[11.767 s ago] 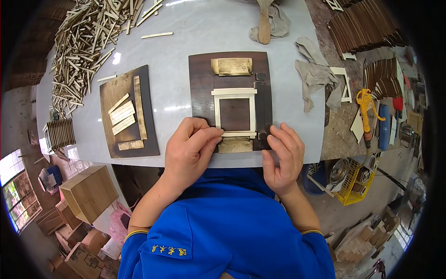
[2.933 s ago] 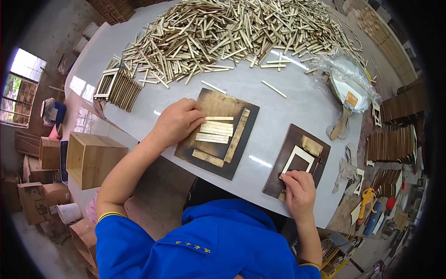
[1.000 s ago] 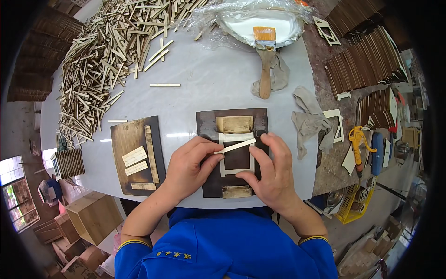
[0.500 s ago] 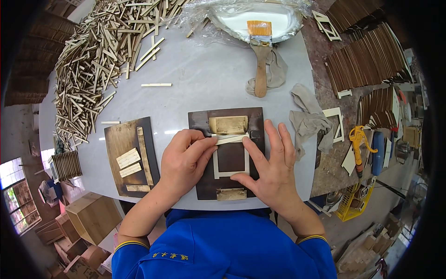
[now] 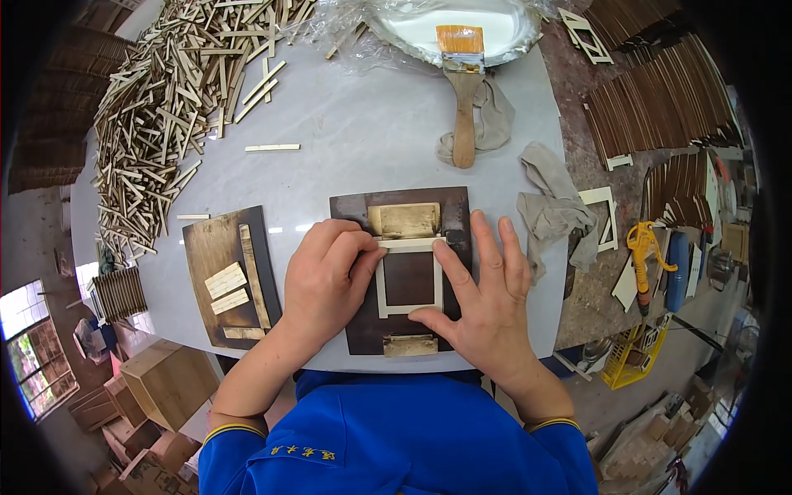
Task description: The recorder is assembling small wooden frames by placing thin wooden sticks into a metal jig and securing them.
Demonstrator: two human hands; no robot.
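A dark brown board point(image 5: 363, 337) lies in front of me with a pale rectangular wooden frame point(image 5: 381, 290) on it. Wooden blocks sit on the board above point(image 5: 404, 221) and below point(image 5: 410, 345) the frame. Across the frame's upper end lies a thin pale wooden strip point(image 5: 411, 245). My left hand point(image 5: 324, 272) pinches the strip's left end between thumb and fingers. Spread fingers mark my right hand point(image 5: 488, 309): its index fingertip rests at the strip's right end, while the thumb touches the frame's lower right corner.
To the left is another board point(image 5: 202, 256) bearing short pale pieces point(image 5: 224, 281). A large heap of wooden strips point(image 5: 177, 91) covers the far left. A flat brush point(image 5: 464, 107) leans on a basin of white liquid point(image 5: 503, 33), near grey cloths point(image 5: 549, 202). Stacked brown panels point(image 5: 660, 103) stand right.
The strip was slanted and now lies level across the frame's upper end. My left fingers have shifted slightly at its left end; my right hand has barely moved.
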